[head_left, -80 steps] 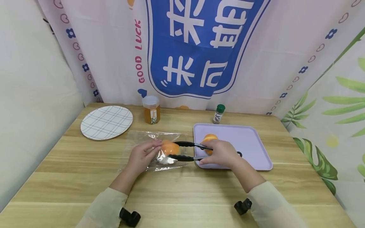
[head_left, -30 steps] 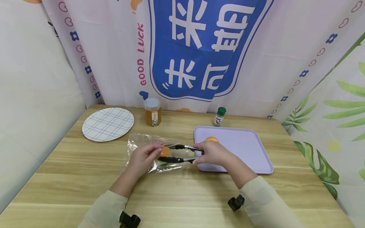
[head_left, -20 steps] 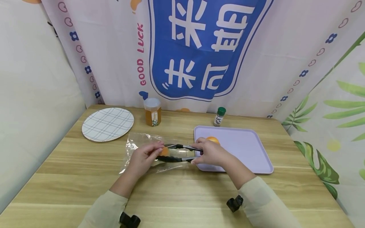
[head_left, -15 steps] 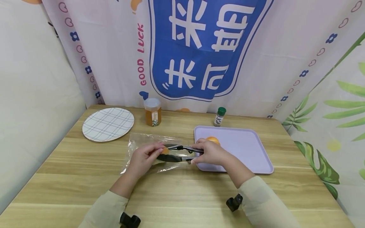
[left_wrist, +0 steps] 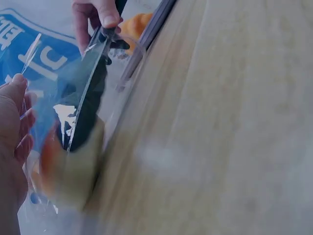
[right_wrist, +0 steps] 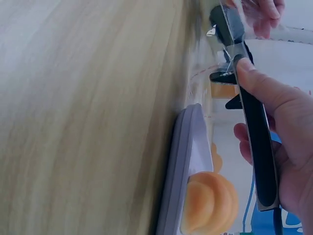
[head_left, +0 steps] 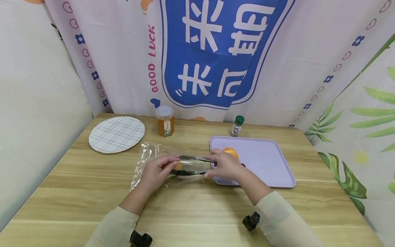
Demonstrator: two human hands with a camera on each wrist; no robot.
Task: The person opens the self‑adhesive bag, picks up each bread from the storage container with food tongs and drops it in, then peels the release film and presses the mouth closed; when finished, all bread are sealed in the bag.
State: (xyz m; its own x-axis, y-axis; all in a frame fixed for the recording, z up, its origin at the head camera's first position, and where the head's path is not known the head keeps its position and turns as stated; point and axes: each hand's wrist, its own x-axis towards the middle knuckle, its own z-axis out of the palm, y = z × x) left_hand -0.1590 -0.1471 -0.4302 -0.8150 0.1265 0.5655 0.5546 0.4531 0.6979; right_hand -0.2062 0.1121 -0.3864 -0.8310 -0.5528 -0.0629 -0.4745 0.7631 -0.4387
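Note:
My left hand (head_left: 156, 171) pinches the upper film of a clear plastic bag (head_left: 143, 159) lying on the table. My right hand (head_left: 226, 166) grips a pair of tongs (right_wrist: 257, 132) with black scalloped heads and metal arms. The tongs' heads (left_wrist: 93, 98) reach inside the bag, one on each side of an orange-brown bread roll (left_wrist: 73, 171) with a pale underside. In the head view only a bit of this roll shows between the tongs, beside my left fingertips; the hand hides the rest.
A lilac tray (head_left: 265, 161) stands at the right, holding another bread roll (right_wrist: 209, 203) partly behind my right hand. At the back are a honey-coloured jar (head_left: 165, 121) and a green-capped shaker (head_left: 237, 126). A checked plate (head_left: 117, 134) lies back left.
My right hand has moved left, carrying the tongs and roll deeper into the bag. The bag's film now covers the tongs' heads. My left hand stays nearly in place.

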